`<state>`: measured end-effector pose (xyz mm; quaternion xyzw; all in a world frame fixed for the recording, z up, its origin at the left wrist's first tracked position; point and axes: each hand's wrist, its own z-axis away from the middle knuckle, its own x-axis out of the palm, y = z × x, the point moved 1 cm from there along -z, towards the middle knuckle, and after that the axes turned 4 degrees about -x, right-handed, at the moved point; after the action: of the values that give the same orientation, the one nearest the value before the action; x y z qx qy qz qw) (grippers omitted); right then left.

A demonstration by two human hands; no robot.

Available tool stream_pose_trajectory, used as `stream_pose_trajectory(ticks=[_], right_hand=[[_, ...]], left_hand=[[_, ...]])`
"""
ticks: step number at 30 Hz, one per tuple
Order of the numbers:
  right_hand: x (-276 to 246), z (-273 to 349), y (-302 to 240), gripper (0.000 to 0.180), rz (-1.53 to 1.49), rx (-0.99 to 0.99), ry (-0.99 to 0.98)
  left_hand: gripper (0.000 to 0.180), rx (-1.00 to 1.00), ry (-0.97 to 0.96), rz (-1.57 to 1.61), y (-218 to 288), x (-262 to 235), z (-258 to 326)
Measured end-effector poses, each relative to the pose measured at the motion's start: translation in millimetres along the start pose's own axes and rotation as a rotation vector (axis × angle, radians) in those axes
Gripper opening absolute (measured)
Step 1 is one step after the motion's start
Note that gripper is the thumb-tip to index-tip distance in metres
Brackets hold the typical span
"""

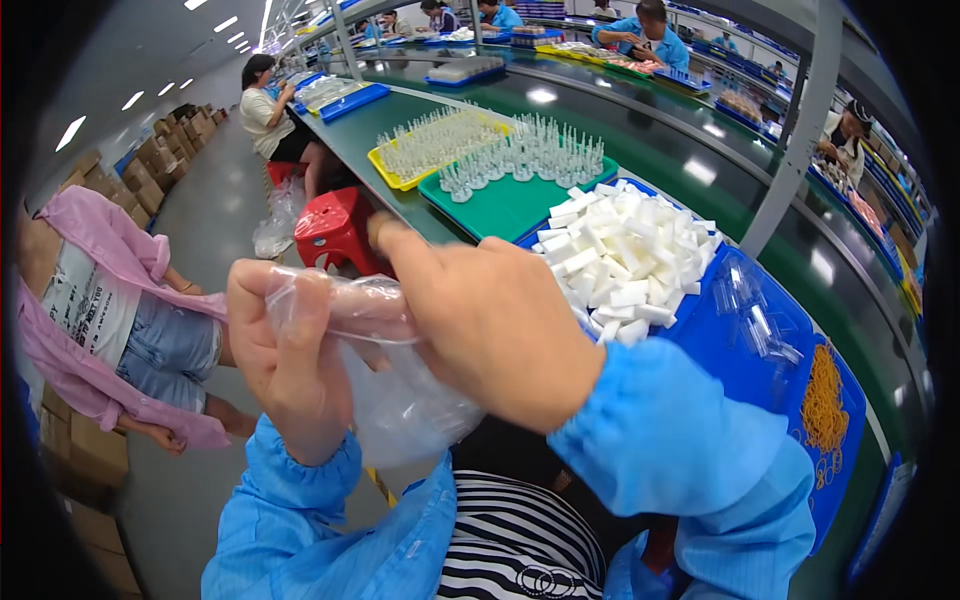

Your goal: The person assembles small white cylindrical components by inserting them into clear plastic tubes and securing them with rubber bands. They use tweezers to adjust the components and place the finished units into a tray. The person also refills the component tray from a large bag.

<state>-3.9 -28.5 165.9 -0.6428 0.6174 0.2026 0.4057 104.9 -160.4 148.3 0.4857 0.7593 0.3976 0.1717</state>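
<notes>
A clear plastic bag (405, 400) hangs between my two hands, its top edge gathered at finger height. My left hand (295, 350) grips the bag's upper edge, with the film stretched over its fingers. At the bag's other side my right hand (500, 325) is closed on the top of the bag; its raised finger is blurred by motion. Both forearms wear blue sleeves. What the bag contains, if anything, cannot be made out.
To the right, white blocks (620, 260) pile beside clear plastic pieces (750, 310) and orange rubber bands (825, 400) on blue trays. Ahead, clear spiky parts (530, 150) stand on a green tray (480, 210). A red stool (335, 230) and a person in pink (110, 290) are at left.
</notes>
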Motion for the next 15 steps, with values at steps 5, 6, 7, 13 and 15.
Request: stream_pose_trajectory(ticks=[5,6,7,13,15], right_hand=[[11,-27,3,0.012,-0.065,-0.063,0.200],[11,-34,-1,0.008,-0.111,-0.069,0.271],[6,-42,-8,0.008,-0.107,-0.083,0.242],[-34,-100,-35,0.013,0.055,-0.255,0.340],[-44,-119,-48,0.014,-0.046,-0.282,0.385]], left_hand=[[0.045,0.275,-0.028,-0.411,-22,-58,12],[0.046,0.226,0.033,-0.365,-25,-86,16],[0.047,0.178,0.094,-0.311,-37,-120,22],[0.074,-0.421,-0.182,-1.146,-110,-200,174],[0.063,-0.606,-0.098,-0.930,-81,-163,208]])
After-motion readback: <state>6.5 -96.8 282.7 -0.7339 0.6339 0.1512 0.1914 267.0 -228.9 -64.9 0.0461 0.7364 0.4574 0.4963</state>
